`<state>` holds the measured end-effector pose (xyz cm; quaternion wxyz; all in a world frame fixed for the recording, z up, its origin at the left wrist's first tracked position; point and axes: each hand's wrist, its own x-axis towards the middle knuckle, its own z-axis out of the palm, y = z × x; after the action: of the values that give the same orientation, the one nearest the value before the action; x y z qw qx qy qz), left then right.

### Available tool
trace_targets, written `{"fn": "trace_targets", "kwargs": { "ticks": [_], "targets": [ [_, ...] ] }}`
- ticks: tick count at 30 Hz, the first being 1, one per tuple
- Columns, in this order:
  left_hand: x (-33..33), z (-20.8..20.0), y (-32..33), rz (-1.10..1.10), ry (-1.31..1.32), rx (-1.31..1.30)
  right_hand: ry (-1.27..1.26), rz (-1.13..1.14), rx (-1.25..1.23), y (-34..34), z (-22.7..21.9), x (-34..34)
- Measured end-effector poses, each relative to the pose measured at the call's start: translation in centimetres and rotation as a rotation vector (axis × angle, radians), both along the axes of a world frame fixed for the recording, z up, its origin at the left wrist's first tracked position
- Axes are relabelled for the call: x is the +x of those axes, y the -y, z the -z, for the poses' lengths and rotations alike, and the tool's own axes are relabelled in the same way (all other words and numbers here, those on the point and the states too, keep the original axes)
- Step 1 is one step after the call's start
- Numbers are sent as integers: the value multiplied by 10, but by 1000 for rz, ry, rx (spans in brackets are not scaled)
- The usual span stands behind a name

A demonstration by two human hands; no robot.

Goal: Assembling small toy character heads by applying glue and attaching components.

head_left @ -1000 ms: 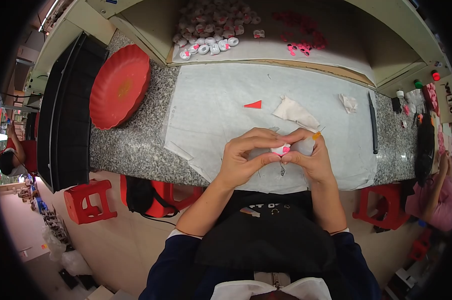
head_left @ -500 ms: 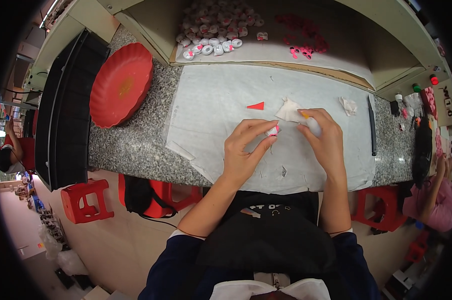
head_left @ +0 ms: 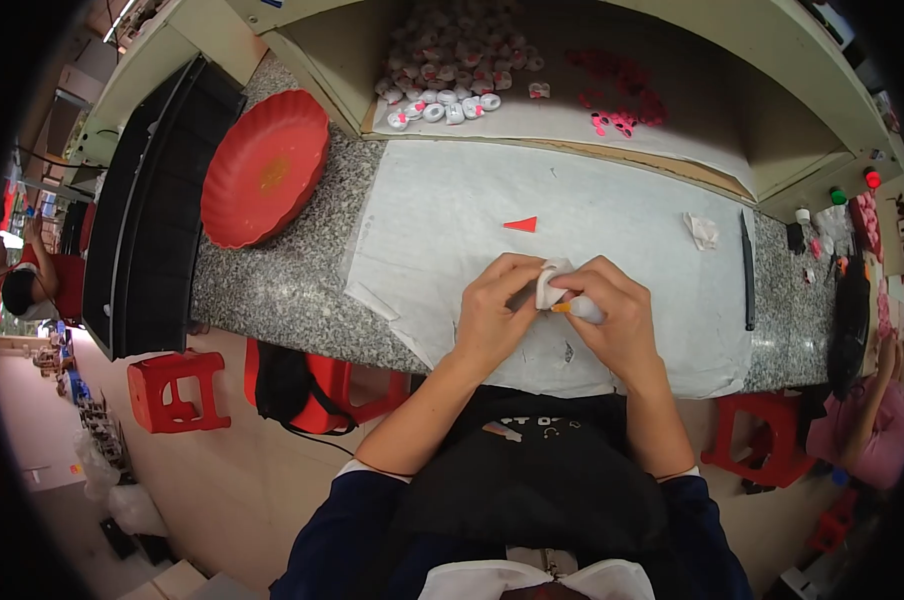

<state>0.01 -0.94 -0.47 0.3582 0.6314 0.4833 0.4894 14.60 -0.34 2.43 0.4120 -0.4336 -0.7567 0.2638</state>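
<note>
Over the white paper sheet [head_left: 422,220] my two hands meet. My left hand [head_left: 492,312] is closed; the small white-and-pink piece seen in it earlier is now hidden behind a white tissue [head_left: 551,282]. Thumb and fingers of my right hand [head_left: 620,318] pinch that tissue against the left fingertips. The same right hand also keeps a small white squeeze bottle [head_left: 587,309] in its palm, its orange tip pointing left. Beyond the hands a red triangular piece [head_left: 521,224] lies on the paper.
A crumpled tissue [head_left: 702,231] and a long black tool [head_left: 748,270] lie at the right. The shelf behind holds many small white pieces [head_left: 454,110] and pink pieces [head_left: 617,122]. At left are a red fluted bowl [head_left: 262,170] and black trays [head_left: 142,220].
My right hand has picked the tissue up off the paper and brought it, with the squeeze bottle, leftward to my left hand. The left hand's piece is now covered.
</note>
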Motion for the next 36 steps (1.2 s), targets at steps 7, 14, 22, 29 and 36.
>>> {"fn": "trace_targets", "kwargs": {
  "ticks": [7, 14, 22, 29, 36],
  "targets": [
    [-78, -45, -36, -389, -425, 373, 56, 270, -42, 1, -8, 56],
    [-208, -26, -78, -693, -858, 14, -35, 403, -34, -3, 0, 56],
    [-153, -43, -40, -662, -812, 76, -93, 421, -53, -4, 1, 63],
    [-106, -67, -86, -572, -1085, -31, -137, 408, -26, -2, 2, 60],
    [-102, -51, -68, -405, -1050, 153, -165, 378, -48, 0, -1, 59]
  ]
}}
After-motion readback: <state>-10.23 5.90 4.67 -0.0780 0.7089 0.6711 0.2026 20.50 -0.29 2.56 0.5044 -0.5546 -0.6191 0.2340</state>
